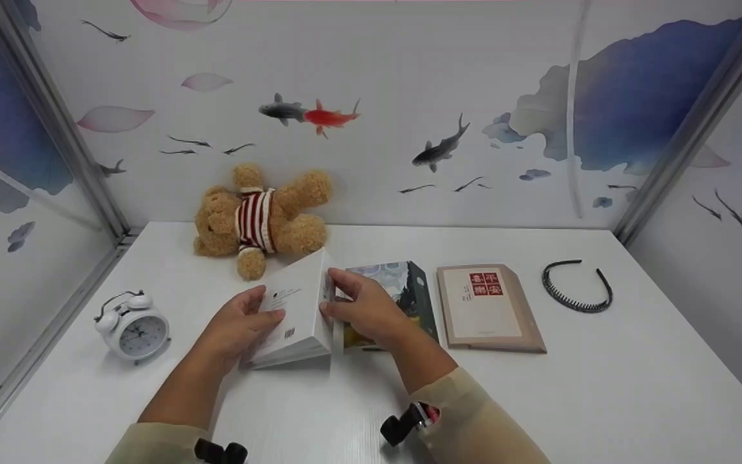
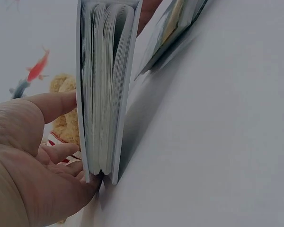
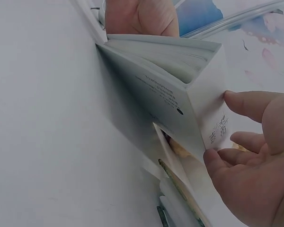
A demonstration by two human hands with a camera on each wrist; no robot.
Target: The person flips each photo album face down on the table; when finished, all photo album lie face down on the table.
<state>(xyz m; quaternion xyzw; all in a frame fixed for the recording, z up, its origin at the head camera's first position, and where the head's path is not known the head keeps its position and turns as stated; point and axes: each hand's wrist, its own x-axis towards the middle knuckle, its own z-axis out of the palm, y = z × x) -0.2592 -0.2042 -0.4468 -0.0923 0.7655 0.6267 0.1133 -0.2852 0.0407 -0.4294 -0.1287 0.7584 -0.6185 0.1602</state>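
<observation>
A thick white book point(image 1: 297, 303) is held tilted over the table, its spine toward the right. My left hand point(image 1: 239, 325) grips it at the left side, thumb on the cover, some fingers hidden by the book. The page edges of the white book point(image 2: 104, 90) show slightly fanned in the left wrist view. My right hand point(image 1: 371, 306) pinches the spine between thumb and fingers; small printing shows on the spine of the white book point(image 3: 213, 104). Partly behind the right hand lies a book with a dark illustrated cover point(image 1: 419, 290).
Right of the hands lies a tan book with red characters point(image 1: 487, 309), then a black toothed headband point(image 1: 577, 303). A white alarm clock point(image 1: 141, 332) stands at the left. At the back, a teddy bear point(image 1: 261, 219) in a striped top lies against the wall.
</observation>
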